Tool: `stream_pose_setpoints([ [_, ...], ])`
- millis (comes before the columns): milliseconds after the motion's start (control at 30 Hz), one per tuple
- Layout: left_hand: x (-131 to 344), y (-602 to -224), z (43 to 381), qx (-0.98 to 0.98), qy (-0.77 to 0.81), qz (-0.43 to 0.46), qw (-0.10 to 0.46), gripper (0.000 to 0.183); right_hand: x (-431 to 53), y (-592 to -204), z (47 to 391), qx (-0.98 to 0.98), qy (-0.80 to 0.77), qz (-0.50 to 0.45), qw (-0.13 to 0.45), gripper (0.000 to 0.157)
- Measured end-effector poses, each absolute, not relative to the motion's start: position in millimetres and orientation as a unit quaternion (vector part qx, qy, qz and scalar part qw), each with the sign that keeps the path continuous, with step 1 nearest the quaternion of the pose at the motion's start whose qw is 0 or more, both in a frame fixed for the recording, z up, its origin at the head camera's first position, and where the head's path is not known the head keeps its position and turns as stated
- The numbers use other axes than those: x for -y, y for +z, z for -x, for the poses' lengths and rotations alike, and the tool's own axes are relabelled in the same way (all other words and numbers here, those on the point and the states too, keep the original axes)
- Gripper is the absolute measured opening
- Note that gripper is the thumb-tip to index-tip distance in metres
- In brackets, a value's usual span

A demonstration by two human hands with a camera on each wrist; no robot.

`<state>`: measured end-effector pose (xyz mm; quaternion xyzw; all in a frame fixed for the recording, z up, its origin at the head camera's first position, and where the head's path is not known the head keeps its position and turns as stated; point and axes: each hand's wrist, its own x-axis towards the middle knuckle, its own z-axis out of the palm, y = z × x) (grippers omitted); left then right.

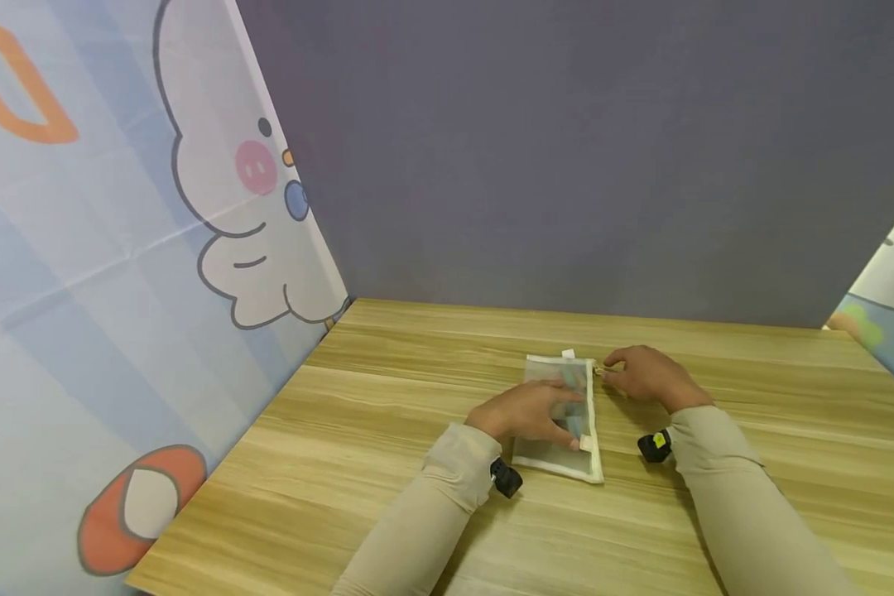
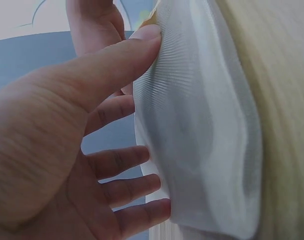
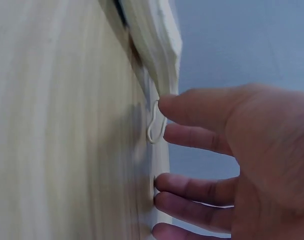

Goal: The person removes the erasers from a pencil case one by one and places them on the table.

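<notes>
A flat, see-through zipper pouch (image 1: 555, 455) with white edging lies on the wooden table. Faint bluish patches show through its mesh face. My left hand (image 1: 532, 411) rests across the pouch with fingers spread, thumb at the small white tab (image 1: 586, 443) on its right edge. In the left wrist view the thumb (image 2: 146, 37) touches the pouch's edge and the other fingertips lie along its pale surface. At the pouch's far right corner, my right hand (image 1: 646, 377) pinches the zipper pull between thumb and index finger. A thin cord loop (image 3: 152, 135) hangs by these fingertips.
The wooden table (image 1: 328, 463) reaches back to a dark grey panel (image 1: 566, 157). On the left hangs a cartoon-printed cloth (image 1: 104, 331), and another printed cloth (image 1: 886, 306) stands at the right edge. A small white label (image 1: 569, 353) sticks out from the pouch's far edge.
</notes>
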<state>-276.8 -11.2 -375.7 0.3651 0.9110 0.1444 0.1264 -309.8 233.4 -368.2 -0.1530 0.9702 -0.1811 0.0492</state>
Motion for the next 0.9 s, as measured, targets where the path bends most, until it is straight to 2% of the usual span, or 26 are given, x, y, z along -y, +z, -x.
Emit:
stream_pose_setpoints([
  [467, 13, -372, 278, -0.906, 0.16, -0.375, 0.112, 0.077, -229, -367, 311, -0.974, -0.153, 0.166, -0.02, 0.018],
  [900, 9, -380, 278, -0.908, 0.127, -0.386, 0.1, 0.08, -232, -379, 310, -0.975, -0.142, 0.169, -0.019, 0.015],
])
